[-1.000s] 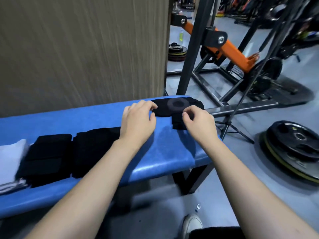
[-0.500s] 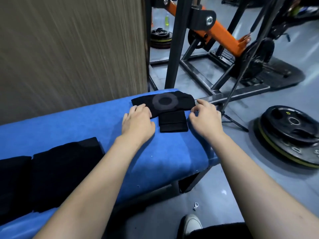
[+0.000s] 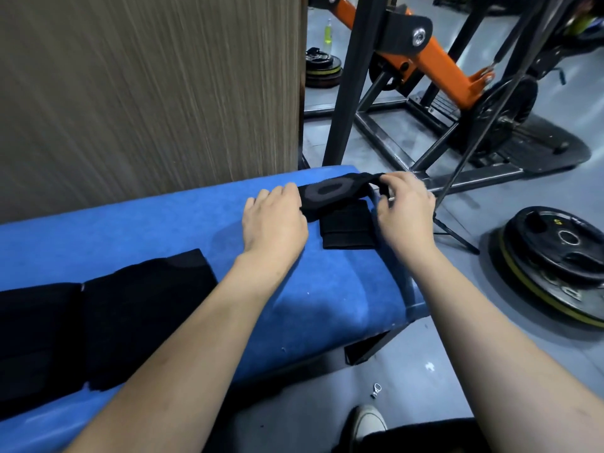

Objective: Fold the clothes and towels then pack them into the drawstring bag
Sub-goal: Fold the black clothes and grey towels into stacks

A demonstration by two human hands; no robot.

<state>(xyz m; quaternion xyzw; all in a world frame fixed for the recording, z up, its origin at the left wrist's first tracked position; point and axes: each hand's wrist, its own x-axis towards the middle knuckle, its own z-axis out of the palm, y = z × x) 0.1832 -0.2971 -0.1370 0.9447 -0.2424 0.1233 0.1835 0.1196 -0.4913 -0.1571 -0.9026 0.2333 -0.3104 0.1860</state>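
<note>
Lying crosswise at the far right end of the blue bench point(image 3: 196, 230), the black garment point(image 3: 336, 194) ran left to right. Left hand point(image 3: 274, 220) pressed its left end with fingers extended; right hand point(image 3: 403, 210) pinched its raised right end.

The left hand point(image 3: 274, 223) covers the near left end of the black knitted sleeve with a grey oval patch point(image 3: 330, 194), so its grip there cannot be told. The right hand point(image 3: 405, 214) hides the sleeve's right end. The stack of folded black cloth point(image 3: 98, 325) on the blue padded bench point(image 3: 183, 223) runs off the left edge. The black iron weight plate point(image 3: 562, 256) is cut by the right edge.
</note>
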